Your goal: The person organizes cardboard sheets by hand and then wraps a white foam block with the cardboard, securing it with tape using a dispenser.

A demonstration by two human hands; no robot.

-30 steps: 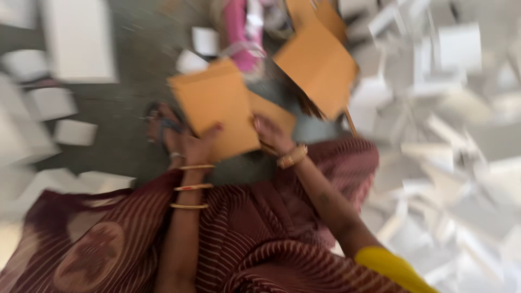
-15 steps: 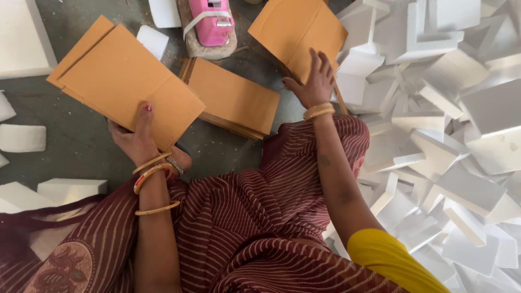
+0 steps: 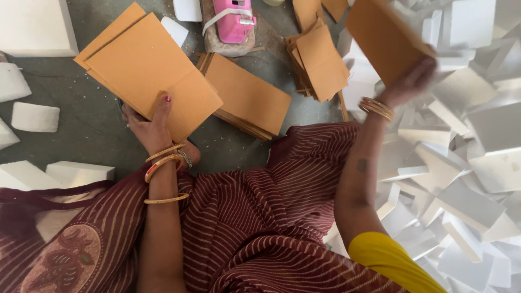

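Head view showed my left hand clamped on a brown cardboard sheet over the floor, while my right hand gripped another sheet, blurred, above the white foam blocks. I judged myself mid-gathering; bringing both sheets together needed aligned edges. They looked flat, stiff, plain.

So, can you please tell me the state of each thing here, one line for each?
left hand: gripping cardboard sheets, thumb on top
cardboard sheets: held off the floor, tilted
right hand: raised, holding one cardboard piece, blurred
cardboard piece: lifted over the foam
flat cardboard stack: lying on the floor
small cardboard pile: untidy, on the floor
pink tool: resting on a block
white foam pieces: heaped loosely
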